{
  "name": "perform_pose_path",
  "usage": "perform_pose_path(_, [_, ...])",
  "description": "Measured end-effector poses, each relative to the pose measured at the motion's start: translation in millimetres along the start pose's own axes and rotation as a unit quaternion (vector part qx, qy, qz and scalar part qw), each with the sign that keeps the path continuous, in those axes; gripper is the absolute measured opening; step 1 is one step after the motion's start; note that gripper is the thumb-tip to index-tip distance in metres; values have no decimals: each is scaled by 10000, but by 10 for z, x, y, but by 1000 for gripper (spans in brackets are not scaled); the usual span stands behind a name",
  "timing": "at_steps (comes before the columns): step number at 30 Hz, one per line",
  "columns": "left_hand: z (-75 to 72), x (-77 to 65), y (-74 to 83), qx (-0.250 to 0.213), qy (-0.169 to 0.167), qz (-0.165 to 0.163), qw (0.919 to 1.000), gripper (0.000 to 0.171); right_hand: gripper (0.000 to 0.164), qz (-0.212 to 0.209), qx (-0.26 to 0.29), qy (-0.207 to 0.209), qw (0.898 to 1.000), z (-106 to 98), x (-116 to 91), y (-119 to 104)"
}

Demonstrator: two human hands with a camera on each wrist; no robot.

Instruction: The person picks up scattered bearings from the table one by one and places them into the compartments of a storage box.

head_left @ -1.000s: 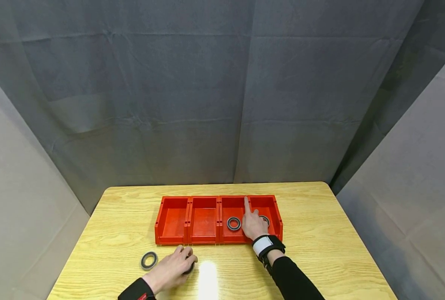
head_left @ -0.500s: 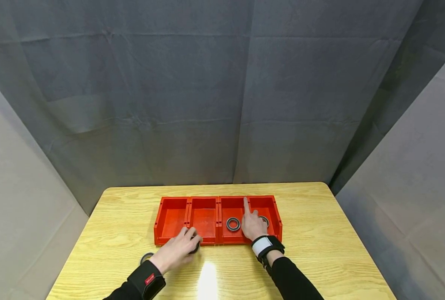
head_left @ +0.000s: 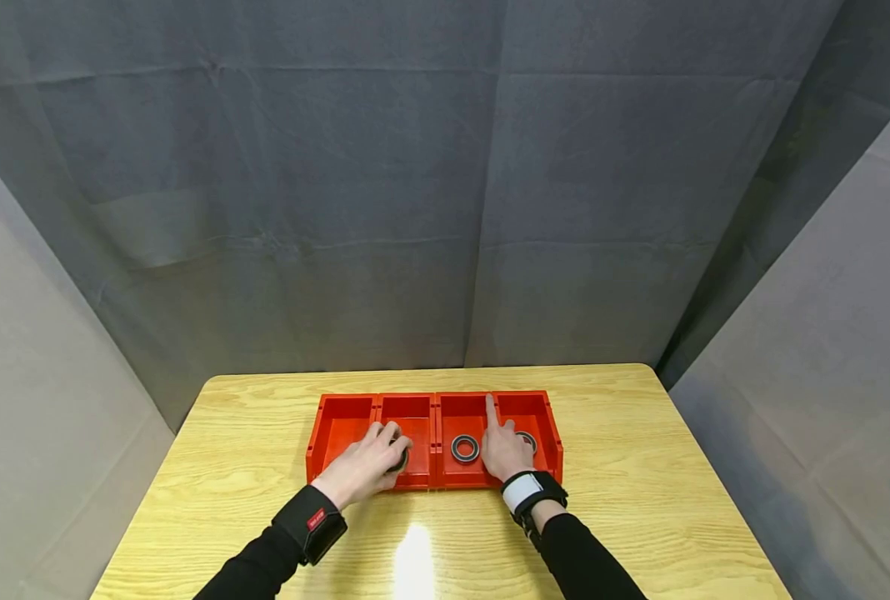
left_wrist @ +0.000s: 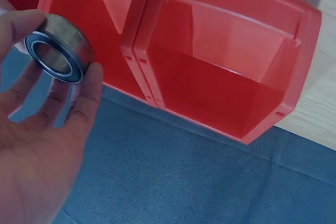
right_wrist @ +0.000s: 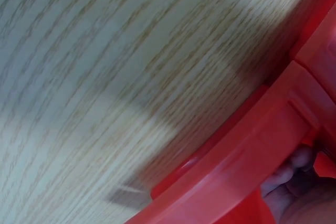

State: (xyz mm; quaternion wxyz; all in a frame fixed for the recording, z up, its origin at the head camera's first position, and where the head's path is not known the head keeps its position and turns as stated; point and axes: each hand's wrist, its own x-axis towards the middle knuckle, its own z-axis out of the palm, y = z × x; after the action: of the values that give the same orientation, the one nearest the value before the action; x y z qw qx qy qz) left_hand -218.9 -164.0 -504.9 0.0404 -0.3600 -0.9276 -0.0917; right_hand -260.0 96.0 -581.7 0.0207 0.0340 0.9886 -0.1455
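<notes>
My left hand (head_left: 364,467) holds a ball bearing (left_wrist: 71,40), a metal ring with a black seal, between thumb and fingers. In the head view this hand is over the front of the second red bin (head_left: 417,412) from the left. My right hand (head_left: 508,450) lies over the divider between the third and fourth bins. Its index finger points straight along that divider, and the other fingers curl down at the bin. A second bearing (head_left: 464,448) lies flat in the third bin. Partly covered by my right hand, another bearing (head_left: 527,441) lies in the fourth bin (head_left: 523,406).
Four-sided red bins stand in a joined row on the wooden table (head_left: 625,467). The leftmost bin (head_left: 340,427) is beside my left hand. A grey cloth (head_left: 355,208) hangs behind the table, with pale panels (head_left: 820,358) at either side.
My left hand has carried its bearing forward from the table to the second bin. The left forearm now hides the loose bearing seen on the table earlier. My right hand stays in place.
</notes>
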Motion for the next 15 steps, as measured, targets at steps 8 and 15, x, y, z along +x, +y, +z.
perform_pose_path(8, [28, 119, 34, 44, 284, -534, 9982, 28, 72, 14, 34, 24, 10000, 14, 3, -5])
perform_pose_path(15, [89, 236, 21, -37, 276, -967, 9949, 34, 72, 47, 26, 31, 10000, 20, -3, 1])
